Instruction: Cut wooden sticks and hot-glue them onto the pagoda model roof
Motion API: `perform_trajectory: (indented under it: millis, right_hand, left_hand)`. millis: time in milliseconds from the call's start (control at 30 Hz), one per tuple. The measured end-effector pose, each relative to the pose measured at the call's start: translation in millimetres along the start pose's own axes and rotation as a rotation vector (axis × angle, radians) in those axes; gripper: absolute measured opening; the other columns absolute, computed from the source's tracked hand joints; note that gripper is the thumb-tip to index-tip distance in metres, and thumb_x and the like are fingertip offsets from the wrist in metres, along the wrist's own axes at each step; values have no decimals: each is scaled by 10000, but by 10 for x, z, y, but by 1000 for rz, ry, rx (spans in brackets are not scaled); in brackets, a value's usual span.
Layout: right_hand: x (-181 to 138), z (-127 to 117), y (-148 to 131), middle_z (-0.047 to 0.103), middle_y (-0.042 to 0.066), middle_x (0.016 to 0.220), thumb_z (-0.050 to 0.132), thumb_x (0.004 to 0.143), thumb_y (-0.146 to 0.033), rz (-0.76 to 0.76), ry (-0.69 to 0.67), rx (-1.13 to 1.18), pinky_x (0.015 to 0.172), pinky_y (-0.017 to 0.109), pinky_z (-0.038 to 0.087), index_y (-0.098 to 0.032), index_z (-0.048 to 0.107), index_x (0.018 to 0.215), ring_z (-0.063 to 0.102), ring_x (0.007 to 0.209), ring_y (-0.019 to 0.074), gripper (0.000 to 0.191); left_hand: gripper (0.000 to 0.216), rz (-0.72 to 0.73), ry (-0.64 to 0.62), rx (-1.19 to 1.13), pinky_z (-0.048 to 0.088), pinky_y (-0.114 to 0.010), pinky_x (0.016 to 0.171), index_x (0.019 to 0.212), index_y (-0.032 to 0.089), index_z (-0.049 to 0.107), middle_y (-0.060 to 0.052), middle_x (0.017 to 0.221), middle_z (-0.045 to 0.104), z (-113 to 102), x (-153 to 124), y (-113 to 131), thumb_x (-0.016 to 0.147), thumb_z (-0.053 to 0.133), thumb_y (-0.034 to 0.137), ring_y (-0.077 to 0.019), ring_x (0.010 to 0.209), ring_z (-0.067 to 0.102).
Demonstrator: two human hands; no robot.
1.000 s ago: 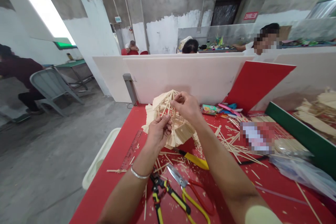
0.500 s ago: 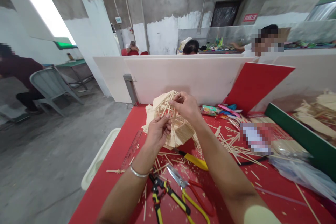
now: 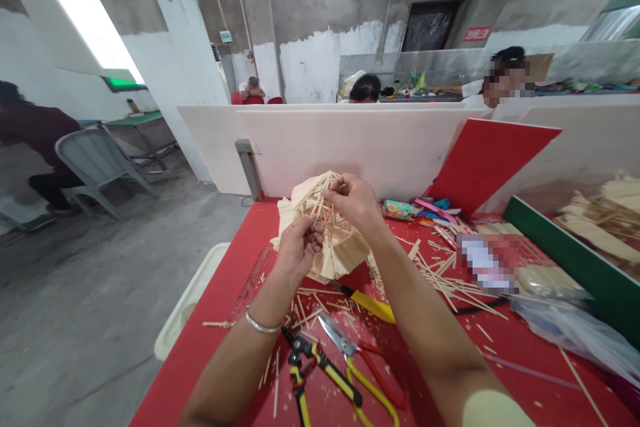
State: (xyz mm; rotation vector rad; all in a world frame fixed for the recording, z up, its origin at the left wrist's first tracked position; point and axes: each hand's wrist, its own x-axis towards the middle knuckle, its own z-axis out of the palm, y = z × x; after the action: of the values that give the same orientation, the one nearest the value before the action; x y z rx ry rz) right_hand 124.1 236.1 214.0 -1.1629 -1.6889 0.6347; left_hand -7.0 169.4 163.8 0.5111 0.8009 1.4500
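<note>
A pale structure built of thin wooden sticks (image 3: 345,253) stands on the red table, its upper part an open lattice with layered edges around it. My left hand (image 3: 299,243) is at its front left, thumb and fingertips pinched together at the lattice. My right hand (image 3: 354,199) is over its upper right, thumb and forefinger closed on the end of a thin wooden stick (image 3: 321,203) near the peak. The left fingertips meet the lower part of what looks like the same stick. Fingers hide some of the lattice.
Near me lie a yellow-handled knife (image 3: 373,305), scissors (image 3: 345,343) with red and yellow handles, and black-and-yellow pliers (image 3: 320,367). Loose sticks (image 3: 440,277) are scattered on the right. A clear ruler (image 3: 250,283) lies left. A white partition (image 3: 350,140) stands behind; people sit beyond it.
My left hand has shifted slightly left and up along the lattice, its wrist moving left too. The right hand stays nearly where it was.
</note>
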Motion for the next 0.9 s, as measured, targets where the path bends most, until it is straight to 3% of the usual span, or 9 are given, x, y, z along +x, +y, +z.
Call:
perform_trajectory:
  millis: [133, 900]
  right_hand:
    - [-7, 1, -11, 671, -5, 696, 684, 745, -420, -11, 9, -11, 587, 270, 465, -229, 605, 775, 601, 638, 150, 209]
    - [-22, 16, -1, 679, -12, 713, 677, 755, -442, -32, 23, -52, 601, 260, 452, -232, 615, 765, 603, 641, 141, 219]
  left_hand:
    - [160, -24, -10, -32, 385, -157, 377, 764, 141, 648, -10, 593, 653, -49, 33, 23, 755, 701, 292, -65, 421, 553]
    - [222, -9, -40, 57, 398, -151, 388, 832, 133, 684, 3, 610, 647, -78, 76, 49, 711, 783, 292, -58, 436, 555]
